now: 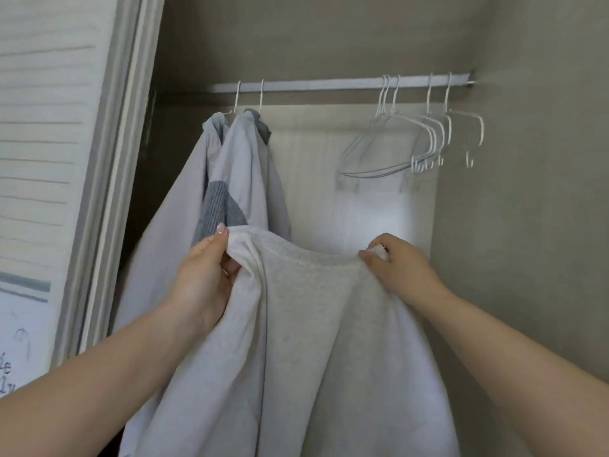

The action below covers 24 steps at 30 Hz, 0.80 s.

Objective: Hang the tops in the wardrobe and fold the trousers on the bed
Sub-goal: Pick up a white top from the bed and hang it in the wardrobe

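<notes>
Hanging tops [230, 179] inside wardrobe [527, 192]

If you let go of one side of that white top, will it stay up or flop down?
Probably flop: the white top already sags between the left hand and right hand. It looks soft and fleecy, so likely not slippery. It hangs in thick folds, so perhaps a bit heavy.

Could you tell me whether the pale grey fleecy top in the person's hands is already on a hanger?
Not yet, apparently: the pale grey fleecy top is held by the left hand and right hand; no hanger shows in it.
</notes>
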Tool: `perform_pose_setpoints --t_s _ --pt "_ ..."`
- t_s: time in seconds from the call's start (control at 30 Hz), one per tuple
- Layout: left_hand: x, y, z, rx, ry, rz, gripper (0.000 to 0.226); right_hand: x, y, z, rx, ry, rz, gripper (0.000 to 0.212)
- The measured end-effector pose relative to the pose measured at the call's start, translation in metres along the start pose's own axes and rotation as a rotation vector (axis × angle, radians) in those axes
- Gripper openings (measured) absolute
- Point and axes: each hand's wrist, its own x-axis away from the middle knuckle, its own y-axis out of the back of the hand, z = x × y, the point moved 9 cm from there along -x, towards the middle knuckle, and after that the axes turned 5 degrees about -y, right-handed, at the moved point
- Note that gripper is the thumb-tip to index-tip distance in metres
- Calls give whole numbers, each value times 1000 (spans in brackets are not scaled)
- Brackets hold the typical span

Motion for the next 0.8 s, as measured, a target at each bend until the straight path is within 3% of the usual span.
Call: perform_pose_setpoints --t_s 0.1,0.23,0.3,0.43,0.5,0.57,0.67,0.8 --pt "-26 -33 2 45 -28 48 29 -48 10 0 195 -3 13 21" --pt "-65 -75 4 49 -73 129 27 -108 44 9 25 -65 -83 19" --pt "-82 -94 5 56 -95 167 28 -129 70 27 81 1 -211 17" --pt "-102 -120 12 53 -124 220 38 -147 97 83 702 284 -454 24" --pt "-110 -125 19 45 -132 232 39 -161 99 93 1084 282 -461 32" --pt "-117 -125 24 35 -143 247 36 -174 109 91 1259 183 -439 40" --pt "-127 -118 30 31 -155 257 34 -189 120 82 1236 67 -385 39" --pt "-134 -107 34 25 -162 245 32 -199 127 77 1216 67 -418 32"
